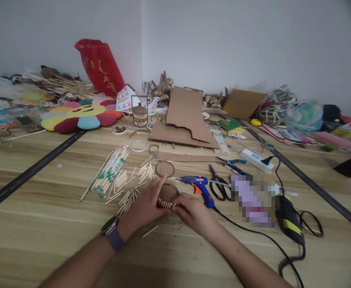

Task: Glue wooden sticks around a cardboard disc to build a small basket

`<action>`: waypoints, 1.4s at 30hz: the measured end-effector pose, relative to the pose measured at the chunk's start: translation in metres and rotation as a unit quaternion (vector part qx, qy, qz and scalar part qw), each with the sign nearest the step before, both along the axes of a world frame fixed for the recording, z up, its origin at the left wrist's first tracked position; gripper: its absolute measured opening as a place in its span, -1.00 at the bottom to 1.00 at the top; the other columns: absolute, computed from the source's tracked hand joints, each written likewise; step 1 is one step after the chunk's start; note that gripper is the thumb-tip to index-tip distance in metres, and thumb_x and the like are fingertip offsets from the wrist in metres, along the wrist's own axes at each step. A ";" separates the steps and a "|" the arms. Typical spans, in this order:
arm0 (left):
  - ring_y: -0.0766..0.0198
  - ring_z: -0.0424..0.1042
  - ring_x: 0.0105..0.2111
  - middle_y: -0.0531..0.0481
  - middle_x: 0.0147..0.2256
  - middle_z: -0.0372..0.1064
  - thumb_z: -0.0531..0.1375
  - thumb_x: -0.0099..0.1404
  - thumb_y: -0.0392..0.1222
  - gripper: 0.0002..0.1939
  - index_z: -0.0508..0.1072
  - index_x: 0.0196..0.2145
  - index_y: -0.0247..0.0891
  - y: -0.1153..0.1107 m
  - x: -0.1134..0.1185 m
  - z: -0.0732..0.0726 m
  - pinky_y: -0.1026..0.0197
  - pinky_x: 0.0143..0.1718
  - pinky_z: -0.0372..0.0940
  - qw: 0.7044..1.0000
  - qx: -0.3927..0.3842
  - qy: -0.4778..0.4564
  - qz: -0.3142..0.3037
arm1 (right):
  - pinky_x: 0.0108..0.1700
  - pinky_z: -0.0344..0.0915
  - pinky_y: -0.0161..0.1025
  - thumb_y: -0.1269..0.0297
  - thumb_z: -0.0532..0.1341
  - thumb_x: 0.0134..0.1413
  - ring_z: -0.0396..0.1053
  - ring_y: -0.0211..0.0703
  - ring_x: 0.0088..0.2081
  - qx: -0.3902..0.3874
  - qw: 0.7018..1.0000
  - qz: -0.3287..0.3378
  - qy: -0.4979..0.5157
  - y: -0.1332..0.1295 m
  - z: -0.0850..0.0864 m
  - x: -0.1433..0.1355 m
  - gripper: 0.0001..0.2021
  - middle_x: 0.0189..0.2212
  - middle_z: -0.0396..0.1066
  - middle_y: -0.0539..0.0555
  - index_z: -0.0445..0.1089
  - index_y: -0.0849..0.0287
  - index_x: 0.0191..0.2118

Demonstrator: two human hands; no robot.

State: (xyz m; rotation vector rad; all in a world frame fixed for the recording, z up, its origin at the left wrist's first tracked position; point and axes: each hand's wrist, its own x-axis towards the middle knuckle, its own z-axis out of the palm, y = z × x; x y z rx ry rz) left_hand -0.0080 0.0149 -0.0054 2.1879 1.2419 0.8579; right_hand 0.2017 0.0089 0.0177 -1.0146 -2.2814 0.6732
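Note:
A small round cardboard piece (168, 193), edged with short wooden sticks, sits between my hands above the wooden table. My left hand (143, 205) wraps its left side, thumb in front and fingers behind. At the front right edge my right hand (195, 213) pinches a short wooden stick (173, 206) against the rim. Just behind lies a flat cardboard ring (164, 169). The blue glue gun (199, 187) rests to the right, its nozzle pointing left near the round piece. Loose cut sticks (129, 200) are scattered beside my left hand.
Black scissors (219, 184), pliers (233, 161) and a white power strip (256, 160) lie right; the gun's cord (253, 232) runs toward the front. Bagged sticks (111, 170) lie left. Cardboard sheets (185, 116) and a small finished basket (140, 116) stand behind.

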 end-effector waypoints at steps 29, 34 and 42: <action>-0.14 0.14 0.31 -0.28 0.31 0.10 0.38 0.10 -0.29 0.05 -0.12 0.39 -0.09 -0.001 0.000 -0.001 -0.27 0.27 0.13 1.000 0.003 -0.002 -0.004 | -0.23 0.24 -0.24 0.39 0.12 0.32 0.40 -0.12 -0.28 0.099 0.995 0.014 -0.029 0.002 -0.008 0.001 -0.84 -0.36 0.47 0.08 0.42 0.15 -0.28; -0.14 0.12 0.32 -0.25 0.33 0.09 0.38 0.12 -0.27 0.05 -0.13 0.39 -0.06 -0.001 0.000 -0.001 -0.28 0.28 0.12 1.000 0.005 0.003 -0.005 | -0.25 0.24 -0.26 0.38 0.13 0.33 0.39 -0.13 -0.31 0.096 0.995 0.012 -0.031 0.002 -0.009 0.001 -0.85 -0.37 0.46 0.07 0.42 0.15 -0.28; -0.13 0.10 0.33 -0.27 0.33 0.06 0.40 0.12 -0.24 0.06 -0.14 0.39 -0.09 0.000 -0.001 -0.002 -0.26 0.28 0.13 1.000 0.005 0.004 -0.003 | -0.22 0.29 -0.24 0.43 0.15 0.29 0.40 -0.11 -0.26 0.091 0.995 0.009 -0.039 0.002 -0.010 0.000 -0.86 -0.33 0.47 0.09 0.43 0.15 -0.27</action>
